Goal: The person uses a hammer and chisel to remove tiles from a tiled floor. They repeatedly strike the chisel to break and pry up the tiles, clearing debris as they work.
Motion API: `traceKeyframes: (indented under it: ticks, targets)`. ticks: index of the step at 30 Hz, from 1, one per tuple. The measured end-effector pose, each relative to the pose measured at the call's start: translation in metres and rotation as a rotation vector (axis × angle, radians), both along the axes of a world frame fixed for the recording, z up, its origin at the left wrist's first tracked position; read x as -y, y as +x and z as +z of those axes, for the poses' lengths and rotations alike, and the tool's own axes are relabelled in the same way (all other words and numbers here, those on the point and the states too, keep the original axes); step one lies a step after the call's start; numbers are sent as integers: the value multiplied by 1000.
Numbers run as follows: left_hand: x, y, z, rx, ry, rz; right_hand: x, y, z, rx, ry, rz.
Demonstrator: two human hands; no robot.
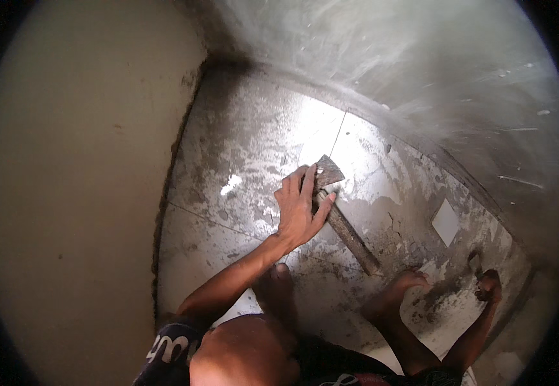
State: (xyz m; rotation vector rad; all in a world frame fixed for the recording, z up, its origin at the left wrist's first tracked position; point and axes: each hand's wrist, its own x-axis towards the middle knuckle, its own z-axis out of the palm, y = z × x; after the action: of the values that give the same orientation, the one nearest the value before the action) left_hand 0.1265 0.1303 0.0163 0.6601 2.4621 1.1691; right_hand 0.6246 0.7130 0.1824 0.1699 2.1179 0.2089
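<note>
My left hand (pixel 302 206) is at the neck of a hatchet (pixel 353 238), with its thumb by the wooden handle and its fingers against the flared metal head. The hatchet lies slantwise over the floor, handle end toward my right foot (pixel 408 283). Off to the right, my right hand (pixel 488 286) is closed low over the floor near the wall. A small, thin tool-like piece (pixel 475 262) pokes out above its fingers; its kind is too dark to tell.
Worn, whitish floor tiles (pixel 228 154) are stained with grime. A white diamond-shaped tile piece (pixel 446 222) lies on the right. A beige wall (pixel 86 193) bounds the left, and a grey smeared wall (pixel 446 77) rises behind. My left foot (pixel 279 280) rests below the left hand.
</note>
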Motion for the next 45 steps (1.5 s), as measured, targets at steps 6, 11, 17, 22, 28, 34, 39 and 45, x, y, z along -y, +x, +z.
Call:
traceKeyframes:
  ticks: [6,11,17,22,28,34,39,45]
  targets:
    - [25,8,3,-113,37,-96,150,-282,43,-199,-386,-1192]
    - [123,-52,-10,-387,-249,307,342,-466,-42,-727,-495,-334]
    - [164,-88,-40,-569,-352,298,412,-580,-118,-1131,-643,-237]
    - [165,-88,-38,-589,-382,275,423,-595,-137,-1319,-538,-38]
    - [167,-88,-39,-586,-420,262,395,-571,-136,-1241,-381,13]
    - [161,-91,-44,-573,-340,229,416,-592,-150,-1271,-430,-303]
    - [161,-91,-35,-617,-400,221,396,-590,-144,-1287,-419,66]
    - [161,-90,-37,-630,-398,224,411,-590,-148,-1374,-405,-63]
